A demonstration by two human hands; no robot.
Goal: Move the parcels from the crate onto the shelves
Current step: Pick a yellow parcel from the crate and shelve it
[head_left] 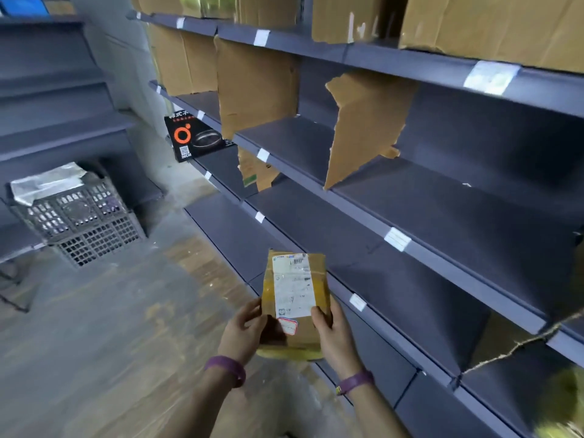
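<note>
A small brown cardboard parcel [295, 298] with a white shipping label and yellow tape is held up in front of me, label facing me. My left hand [245, 331] grips its lower left edge and my right hand [333, 335] grips its lower right edge. Both wrists wear purple bands. The parcel hovers just off the front edge of the dark grey shelves [442, 216] on my right. The grey lattice crate [82, 219] stands on the floor far to the left, with a silvery bag sticking out of its top.
Torn cardboard dividers [363, 128] stand upright on the shelves, splitting them into bays. Cardboard boxes [493, 26] fill the top shelf. A black box with an orange ring logo [192, 137] sits on a shelf further back. Another grey shelf unit [53, 99] stands on the left.
</note>
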